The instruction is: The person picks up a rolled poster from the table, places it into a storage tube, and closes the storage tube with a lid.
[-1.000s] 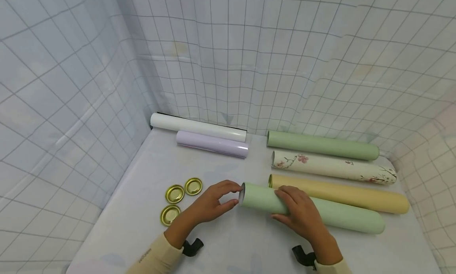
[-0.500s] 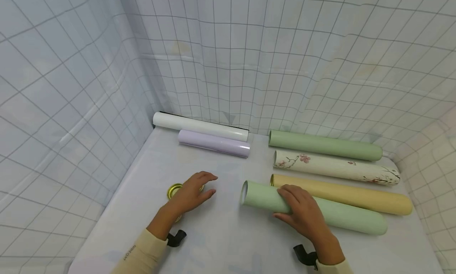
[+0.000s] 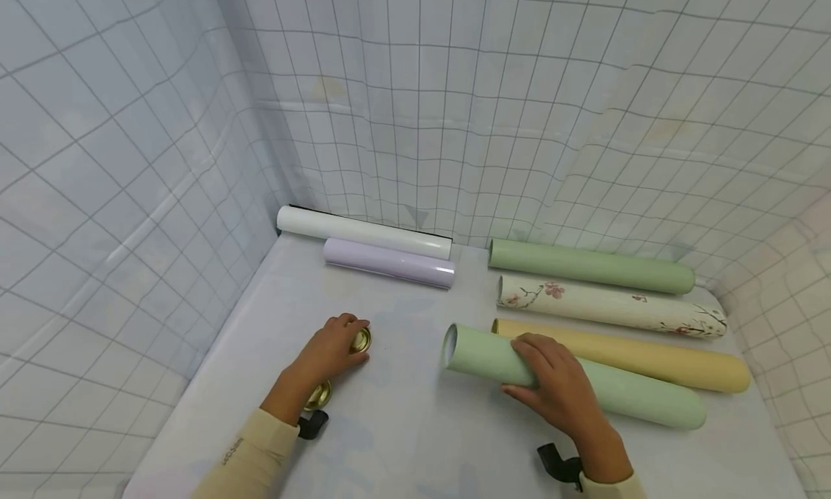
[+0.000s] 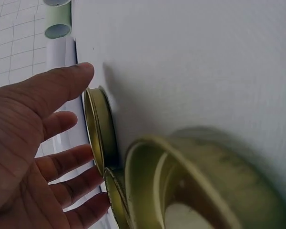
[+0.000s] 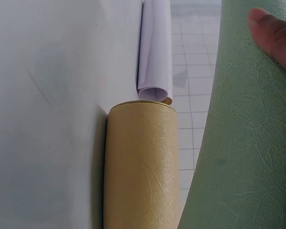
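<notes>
My right hand (image 3: 555,387) grips a light green wallpaper roll (image 3: 636,394) from above, left of its middle. The roll's hollow left end is raised a little off the table. In the right wrist view my thumb lies along the roll's textured surface. My left hand (image 3: 324,351) reaches over a shallow gold lid (image 3: 361,340), thumb on one side and fingers on the other. The left wrist view shows those fingers loosely spread by the lid's rim. A second gold lid (image 3: 319,396) lies near my left wrist, and a third lid (image 4: 115,198) is hidden from the head view.
Behind the light green roll lie a yellow roll (image 3: 675,365), a floral roll (image 3: 604,306) and a darker green roll (image 3: 591,266). At the back left are a lilac roll (image 3: 389,261) and a white roll (image 3: 363,228). Gridded sheeting (image 3: 454,109) walls in the table.
My left hand has moved left from the light green roll's open end to the gold lids. The right hand keeps its grip, and the roll's left end has risen slightly.
</notes>
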Demonstrator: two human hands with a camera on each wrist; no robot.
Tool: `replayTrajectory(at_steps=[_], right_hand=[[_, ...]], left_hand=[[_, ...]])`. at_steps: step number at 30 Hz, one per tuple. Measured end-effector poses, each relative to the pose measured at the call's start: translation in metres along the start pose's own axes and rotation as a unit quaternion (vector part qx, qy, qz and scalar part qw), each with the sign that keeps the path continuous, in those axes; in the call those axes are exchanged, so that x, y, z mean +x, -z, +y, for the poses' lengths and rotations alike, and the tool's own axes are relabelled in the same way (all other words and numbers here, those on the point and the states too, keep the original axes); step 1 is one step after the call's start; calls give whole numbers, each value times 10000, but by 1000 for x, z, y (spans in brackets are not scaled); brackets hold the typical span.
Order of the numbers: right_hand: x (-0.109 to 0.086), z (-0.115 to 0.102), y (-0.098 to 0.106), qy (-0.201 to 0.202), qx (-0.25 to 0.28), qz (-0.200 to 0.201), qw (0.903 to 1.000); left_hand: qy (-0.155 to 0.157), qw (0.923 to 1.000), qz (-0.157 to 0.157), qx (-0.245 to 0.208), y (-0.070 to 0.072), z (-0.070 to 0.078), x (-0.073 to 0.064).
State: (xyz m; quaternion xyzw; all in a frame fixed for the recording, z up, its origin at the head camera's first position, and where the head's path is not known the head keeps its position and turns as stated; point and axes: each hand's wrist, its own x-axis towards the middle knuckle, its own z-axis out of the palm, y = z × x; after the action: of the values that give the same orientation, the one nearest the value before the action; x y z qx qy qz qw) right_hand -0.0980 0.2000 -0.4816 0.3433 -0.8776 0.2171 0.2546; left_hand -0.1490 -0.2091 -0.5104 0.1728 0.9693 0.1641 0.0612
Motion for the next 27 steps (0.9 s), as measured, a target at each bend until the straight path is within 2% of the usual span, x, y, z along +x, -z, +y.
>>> replayTrajectory(at_steps=[4,11,21,27], right_hand=[[2,-1,4,-79,21,-37,10000],[4,-3,8,-90,101,101,9999],[2,0,6,-17,127,221,9997],[3,0,5,20,154,249,9996]], left_hand=[[33,10000,-30,45,-1,-1,2],[-135,9999,-14,64,1,-1,6],[-646,9950,338,-679,9,13,11],[-980,9841,533,-1383,18,26,11]])
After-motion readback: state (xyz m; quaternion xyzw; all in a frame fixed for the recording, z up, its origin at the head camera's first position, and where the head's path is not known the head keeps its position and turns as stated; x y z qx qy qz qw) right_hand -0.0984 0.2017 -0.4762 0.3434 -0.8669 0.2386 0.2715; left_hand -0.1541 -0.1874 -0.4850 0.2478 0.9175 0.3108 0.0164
